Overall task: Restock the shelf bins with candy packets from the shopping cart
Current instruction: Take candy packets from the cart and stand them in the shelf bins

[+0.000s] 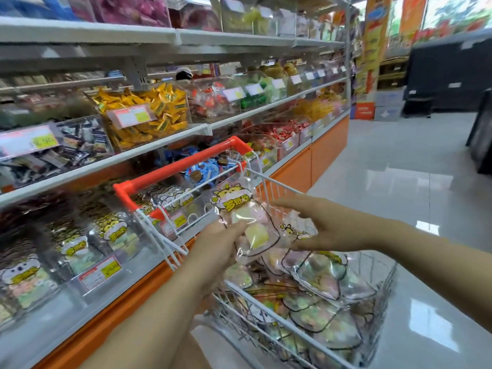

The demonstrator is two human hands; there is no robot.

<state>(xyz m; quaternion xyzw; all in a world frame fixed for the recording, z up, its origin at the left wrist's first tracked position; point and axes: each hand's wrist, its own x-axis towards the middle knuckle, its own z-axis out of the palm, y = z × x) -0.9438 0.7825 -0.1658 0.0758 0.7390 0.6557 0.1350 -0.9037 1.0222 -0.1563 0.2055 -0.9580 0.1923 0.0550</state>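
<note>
A white wire shopping cart with an orange handle stands in front of me, filled with several clear candy packets. My left hand grips one clear packet printed with a yellow cartoon cat and holding pastel candies, raised above the cart's near left corner. My right hand hovers over the cart with fingers spread, touching the right side of that packet and another packet under it. Clear shelf bins on the lowest shelf at left hold the same cat packets.
Orange-based shelving runs along the left with bins of yellow, red and green candies on upper shelves. Price tags hang on the bin fronts. A glossy white tiled aisle opens to the right, with dark display stands at far right.
</note>
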